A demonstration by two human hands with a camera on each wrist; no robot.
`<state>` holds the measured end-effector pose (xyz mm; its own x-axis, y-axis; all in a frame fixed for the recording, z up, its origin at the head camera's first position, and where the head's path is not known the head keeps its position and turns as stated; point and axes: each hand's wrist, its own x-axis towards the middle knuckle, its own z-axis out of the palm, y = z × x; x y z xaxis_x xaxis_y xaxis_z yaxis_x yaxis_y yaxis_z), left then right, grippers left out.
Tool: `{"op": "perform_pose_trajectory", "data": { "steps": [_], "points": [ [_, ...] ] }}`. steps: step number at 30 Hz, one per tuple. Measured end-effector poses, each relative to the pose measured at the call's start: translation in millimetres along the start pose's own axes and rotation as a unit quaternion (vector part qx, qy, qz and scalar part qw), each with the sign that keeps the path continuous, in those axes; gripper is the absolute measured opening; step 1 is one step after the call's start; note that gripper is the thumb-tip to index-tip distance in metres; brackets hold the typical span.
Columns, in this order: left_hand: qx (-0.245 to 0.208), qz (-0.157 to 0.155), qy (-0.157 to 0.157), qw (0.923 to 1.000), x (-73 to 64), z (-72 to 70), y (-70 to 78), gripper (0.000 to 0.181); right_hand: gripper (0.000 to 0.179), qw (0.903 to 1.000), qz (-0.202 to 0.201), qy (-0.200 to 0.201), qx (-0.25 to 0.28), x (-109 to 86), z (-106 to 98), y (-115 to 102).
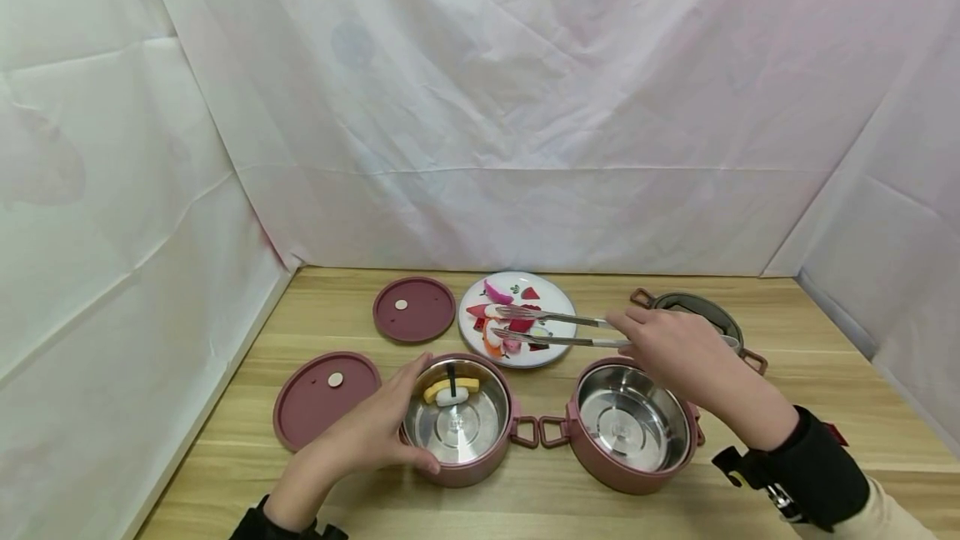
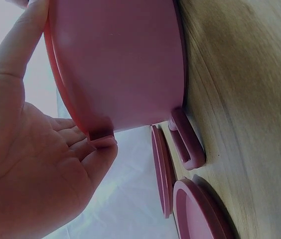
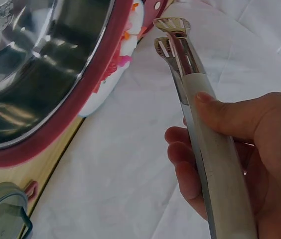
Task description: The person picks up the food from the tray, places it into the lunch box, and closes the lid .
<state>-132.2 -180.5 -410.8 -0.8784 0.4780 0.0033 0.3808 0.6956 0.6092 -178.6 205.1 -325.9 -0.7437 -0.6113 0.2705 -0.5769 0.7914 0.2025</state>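
Note:
My left hand (image 1: pixel 371 432) holds the left mauve pot (image 1: pixel 468 475) by its side, thumb at the front and fingers at the far rim. In the left wrist view the fingers touch a small tab under the rim. Inside that steel-lined pot lies a yellow and white toy food piece (image 1: pixel 452 396) with a black band. My right hand (image 1: pixel 678 352) grips metal tongs (image 3: pixel 212 149) by their pale handles. The tongs' tips are spread over a white plate (image 1: pixel 561 302) bearing several colourful toy food pieces (image 1: pixel 492 338). Whether the tips touch any piece, I cannot tell.
A second mauve pot (image 1: pixel 630 477) stands below my right hand, its handle close to the left pot's. Two mauve lids (image 1: pixel 415 319) (image 1: pixel 318 411) lie on the left. Partly behind my right hand is a dark green, glass-topped lid (image 1: pixel 701 307). White cloth (image 1: pixel 480 215) encloses the table.

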Motion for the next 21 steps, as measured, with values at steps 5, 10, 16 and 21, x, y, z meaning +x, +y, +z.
{"op": "perform_pose_trajectory", "data": {
  "steps": [5, 10, 16, 21],
  "points": [
    [-0.001, 0.003, 0.001, 1.0, -0.9, -0.6, 0.8, 0.13, 0.035, 0.9999, 0.003, -0.015, -0.004, -1.2, 6, 5],
    [-0.004, 0.002, -0.001, 1.0, -1.3, -1.7, 0.9, 0.13, 0.038, 0.9992, 0.013, -0.037, -0.003, -1.5, 11, 6],
    [-0.008, -0.002, -0.004, 1.0, -1.2, -1.4, 0.5, 0.13, 0.037, 0.9969, 0.023, -0.075, 0.002, -0.1, 15, 5],
    [-0.01, -0.008, -0.005, 0.9999, -0.7, -1.2, 0.6, 0.13, 0.035, 0.9956, 0.024, -0.091, 0.0, 1.2, 16, 4]
  ]
}}
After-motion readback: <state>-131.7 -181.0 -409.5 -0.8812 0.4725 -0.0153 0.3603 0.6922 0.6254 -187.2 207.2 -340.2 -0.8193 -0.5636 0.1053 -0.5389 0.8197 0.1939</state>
